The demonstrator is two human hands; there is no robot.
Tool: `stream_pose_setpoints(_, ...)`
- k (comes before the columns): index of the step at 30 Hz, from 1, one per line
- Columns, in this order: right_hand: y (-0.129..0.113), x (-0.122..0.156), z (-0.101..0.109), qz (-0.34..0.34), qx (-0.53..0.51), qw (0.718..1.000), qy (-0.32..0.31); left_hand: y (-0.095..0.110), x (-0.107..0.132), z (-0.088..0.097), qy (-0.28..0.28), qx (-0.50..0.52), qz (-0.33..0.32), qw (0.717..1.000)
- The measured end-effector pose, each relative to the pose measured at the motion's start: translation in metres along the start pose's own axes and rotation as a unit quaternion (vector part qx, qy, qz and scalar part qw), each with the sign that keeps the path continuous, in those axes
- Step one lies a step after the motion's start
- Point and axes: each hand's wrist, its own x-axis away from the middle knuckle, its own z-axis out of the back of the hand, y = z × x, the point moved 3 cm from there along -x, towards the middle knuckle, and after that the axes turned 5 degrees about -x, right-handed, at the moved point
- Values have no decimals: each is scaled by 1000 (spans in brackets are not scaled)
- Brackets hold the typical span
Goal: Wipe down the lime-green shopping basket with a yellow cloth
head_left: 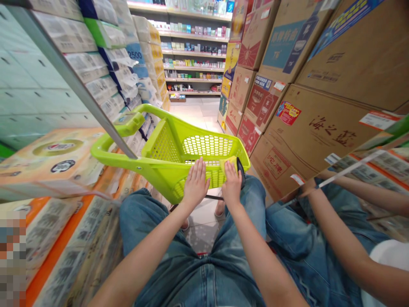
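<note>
A lime-green plastic shopping basket (166,147) with a long looped handle (105,149) stands on the floor in front of my knees. My left hand (195,182) lies flat against the basket's near wall, fingers stretched out and close together, holding nothing. My right hand (232,184) rests on the near rim beside it, its fingers curled over the rim's edge next to a black strap or handle part (242,172). No goods show inside the basket through its mesh. My legs are in blue jeans (191,264).
Stacked tissue packs (57,162) wall the left side, cardboard boxes (306,128) the right. A narrow tiled aisle (198,113) runs ahead to stocked shelves (191,47). At lower right, arms and jeans (319,238) show, seemingly a reflection.
</note>
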Motion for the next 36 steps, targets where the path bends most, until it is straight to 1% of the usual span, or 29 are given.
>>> stream_pose_setpoints(2, -32, 3, -14, 48, -4, 998, -28, -1, 0, 0, -3, -4, 0, 1000)
stream_pose_setpoints(3, -42, 4, -18, 62, -7, 997, -35, -2, 0, 0, -4, -5, 1, 1000)
stream_pose_setpoints(4, -48, 4, -19, 74, -8, 996, -39, -2, 0, 0, -5, -7, 1, 1000)
stream_pose_setpoints(6, -49, 4, -16, 104, -8, 993, -46, -3, 0, 0, -6, -9, -3, 1000)
stream_pose_setpoints(8, -35, 3, -6, 136, 0, 989, -55, -3, 0, 0, -3, -8, -8, 1000)
stream_pose_setpoints(10, -10, 3, 6, 140, 16, 989, -51, -3, 0, 0, -2, -6, -10, 1000)
stream_pose_setpoints(12, 22, 2, 19, 111, 32, 993, -33, -2, 0, 0, -3, -3, -8, 1000)
stream_pose_setpoints(15, 69, 0, 33, 42, 34, 999, 4, -2, 0, 1, -5, 1, -7, 1000)
stream_pose_setpoints(17, 89, -1, 36, 2, 24, 999, 21, -2, 0, 1, -6, 2, -8, 1000)
stream_pose_setpoints(18, 93, -2, 35, -16, 19, 999, 31, -2, 0, 1, -5, 3, -8, 1000)
stream_pose_setpoints(20, 88, -2, 31, -43, 18, 997, 53, -2, 0, 1, -3, 3, -6, 1000)
stream_pose_setpoints(22, 65, -1, 21, -46, 24, 997, 63, -2, 0, 0, 0, 2, -3, 1000)
stream_pose_setpoints(23, 48, 0, 14, -32, 26, 998, 56, -1, 0, 0, 0, 2, -2, 1000)
stream_pose_setpoints(26, -6, 4, -8, 44, 14, 999, 4, -2, 0, -1, -1, -1, -1, 1000)
stream_pose_setpoints(28, -32, 6, -17, 79, 5, 997, -19, -3, 0, -1, -2, -6, -3, 1000)
stream_pose_setpoints(29, -40, 6, -19, 87, 3, 996, -23, -3, 0, -1, -2, -8, -5, 1000)
stream_pose_setpoints(30, -44, 6, -19, 93, 3, 995, -25, -4, 0, -1, -4, -10, -7, 1000)
stream_pose_setpoints(32, -41, 6, -16, 110, 1, 994, -29, -4, 1, -1, -7, -9, -9, 1000)
stream_pose_setpoints(34, -26, 6, -7, 124, 1, 992, -30, -4, 1, -1, -8, -4, -10, 1000)
stream_pose_setpoints(36, 0, 5, 4, 114, 4, 993, -21, -4, 1, 0, -8, 1, -10, 1000)
